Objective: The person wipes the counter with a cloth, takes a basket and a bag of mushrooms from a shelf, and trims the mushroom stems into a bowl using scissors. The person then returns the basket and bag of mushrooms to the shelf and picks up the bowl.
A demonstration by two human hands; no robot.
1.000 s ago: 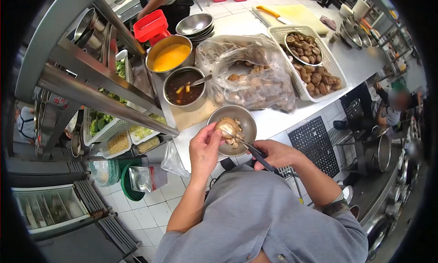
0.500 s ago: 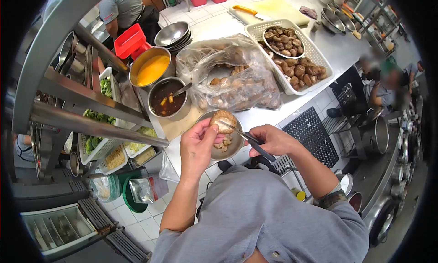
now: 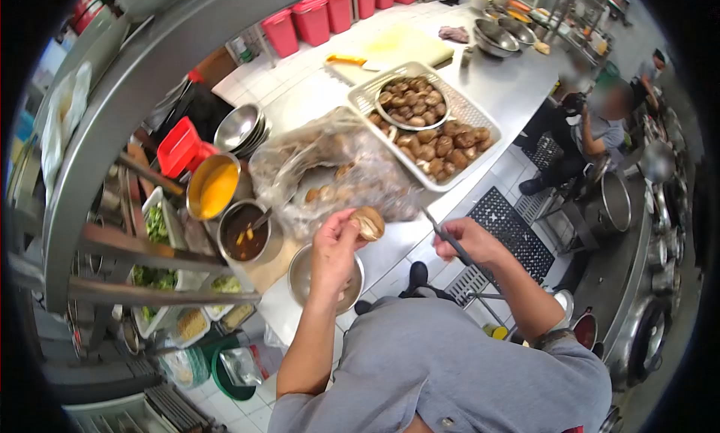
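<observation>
My left hand (image 3: 335,247) pinches a brown mushroom (image 3: 369,224) with its pale underside partly showing. It is held above a metal bowl (image 3: 353,284) at the table's edge, where pale pieces lie, partly hidden by my hand and forearm. To the right, my right hand (image 3: 471,242) is closed around a small black-handled knife (image 3: 450,242). The knife's blade points up and left, apart from the mushroom. Beyond my hands lies a clear plastic bag (image 3: 352,181) of mushrooms. Farther right, a white perforated tray (image 3: 480,112) holds loose mushrooms and a bowl (image 3: 448,116) full of more.
At left stand a pot of orange liquid (image 3: 217,189), a pot of dark sauce (image 3: 244,234) with a spoon, stacked metal bowls (image 3: 238,125) and red containers (image 3: 178,144). A metal shelf frame (image 3: 165,290) rises beside me. A person (image 3: 600,125) is at the right.
My right hand has drawn the knife away from the mushroom to the right. My left hand has tilted the mushroom and lifted it slightly off the bowl. The view has shifted.
</observation>
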